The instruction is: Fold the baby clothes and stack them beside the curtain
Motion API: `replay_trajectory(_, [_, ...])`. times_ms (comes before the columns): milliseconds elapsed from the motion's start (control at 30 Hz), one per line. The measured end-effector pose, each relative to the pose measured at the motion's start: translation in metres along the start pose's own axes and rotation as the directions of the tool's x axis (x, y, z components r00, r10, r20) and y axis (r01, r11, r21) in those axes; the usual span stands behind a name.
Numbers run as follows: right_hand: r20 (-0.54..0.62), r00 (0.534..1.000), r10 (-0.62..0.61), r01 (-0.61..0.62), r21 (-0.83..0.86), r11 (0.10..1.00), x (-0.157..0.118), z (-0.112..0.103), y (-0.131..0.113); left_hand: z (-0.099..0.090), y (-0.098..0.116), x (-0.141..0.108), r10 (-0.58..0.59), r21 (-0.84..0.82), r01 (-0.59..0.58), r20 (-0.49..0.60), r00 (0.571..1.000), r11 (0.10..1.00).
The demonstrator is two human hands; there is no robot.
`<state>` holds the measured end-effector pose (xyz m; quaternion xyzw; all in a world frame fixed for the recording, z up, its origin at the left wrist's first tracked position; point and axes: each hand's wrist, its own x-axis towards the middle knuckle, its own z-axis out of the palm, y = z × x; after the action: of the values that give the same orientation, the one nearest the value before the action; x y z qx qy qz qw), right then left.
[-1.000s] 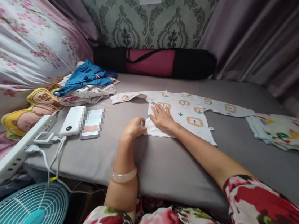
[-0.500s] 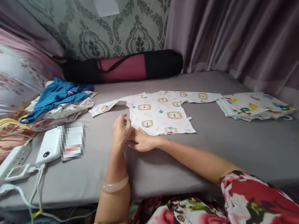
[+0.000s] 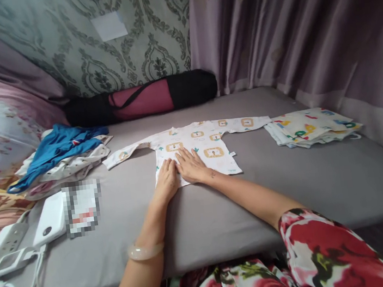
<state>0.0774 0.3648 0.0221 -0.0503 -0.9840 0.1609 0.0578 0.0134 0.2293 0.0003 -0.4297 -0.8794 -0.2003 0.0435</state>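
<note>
A small white long-sleeved shirt (image 3: 215, 164) with lion prints lies spread on the grey bed sheet (image 3: 228, 218), its sleeves stretched out to both sides. My left hand (image 3: 168, 178) rests flat on its lower left part, fingers pointing away from me. Beside it, touching or nearly so, my right hand (image 3: 190, 164) lies palm down on the shirt's front with the fingers spread. Neither hand grips the cloth. The right sleeve's cuff reaches a stack of folded clothes (image 3: 311, 126) with colourful prints.
At the left lies a loose heap of clothes with a blue garment (image 3: 62, 147) on top. Nearer are a white power bank (image 3: 50, 219), a blurred packet (image 3: 83, 208), a power strip (image 3: 3, 245) and cables. A black and maroon roll bag (image 3: 144, 97) lies along the wall.
Both hands have moved from the shirt's lower left corner up onto its front and flattened out. The view has turned slightly to the right.
</note>
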Motion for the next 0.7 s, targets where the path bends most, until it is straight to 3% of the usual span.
replay_trajectory(233, [0.063,0.991,0.116,-0.114,-0.044,0.993,-0.027,-0.015,0.015,-0.01,0.023,-0.006,-0.202,0.239,0.157,0.175,0.964,0.958])
replay_trajectory(700, [-0.005,0.965,0.264,-0.26,-0.17,0.95,-0.079,-0.037,0.075,-0.017,0.024,-0.008,-0.201,0.268,0.134,0.239,0.95,0.954])
